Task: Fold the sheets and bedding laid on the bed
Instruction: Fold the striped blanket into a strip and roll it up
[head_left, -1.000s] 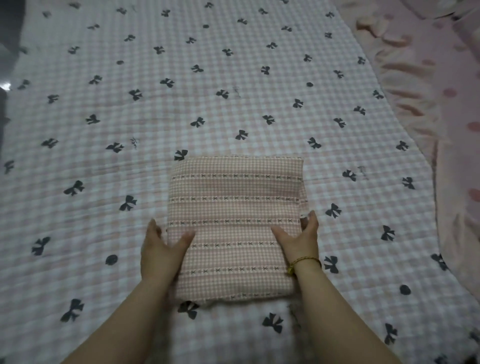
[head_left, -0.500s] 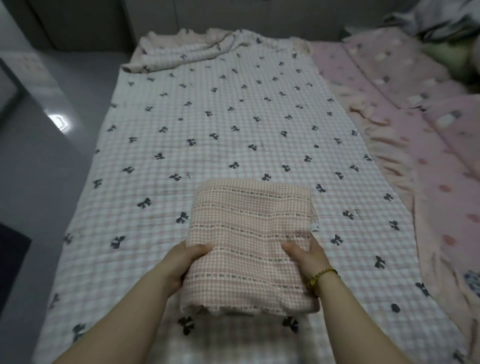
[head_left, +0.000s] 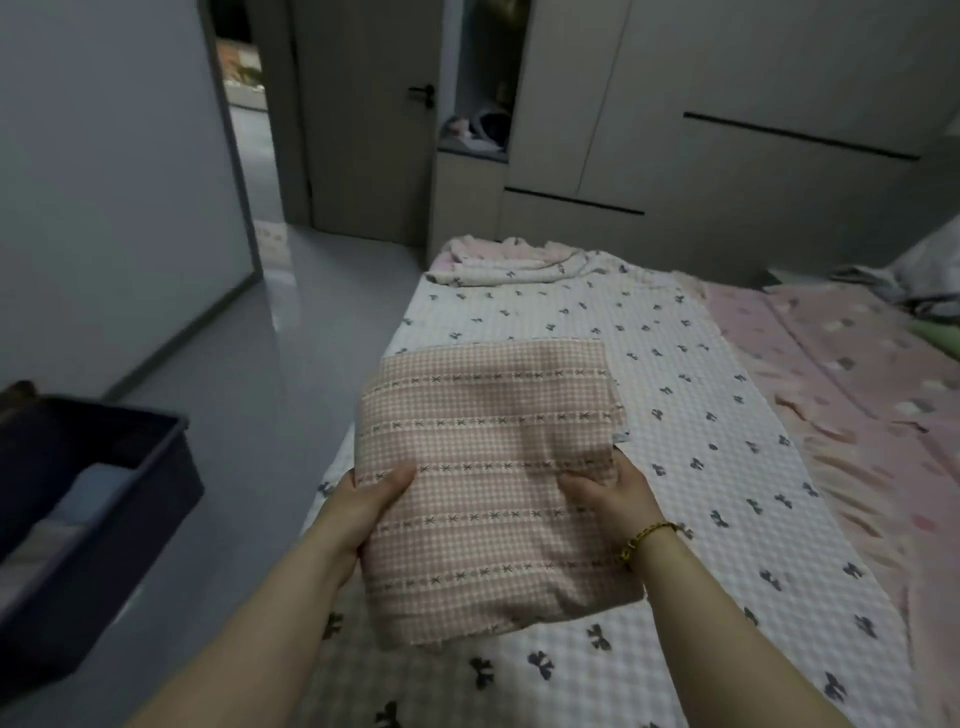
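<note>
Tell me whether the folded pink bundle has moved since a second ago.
Yes: the folded pink bundle has lifted off the bow-print sheet, leftward to its edge.

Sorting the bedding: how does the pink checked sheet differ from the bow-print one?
The pink checked sheet is folded thick and held up; the bow-print sheet lies spread out. The pink checked sheet has striped rows; the bow-print sheet has scattered dark bows. Both are checked.
</note>
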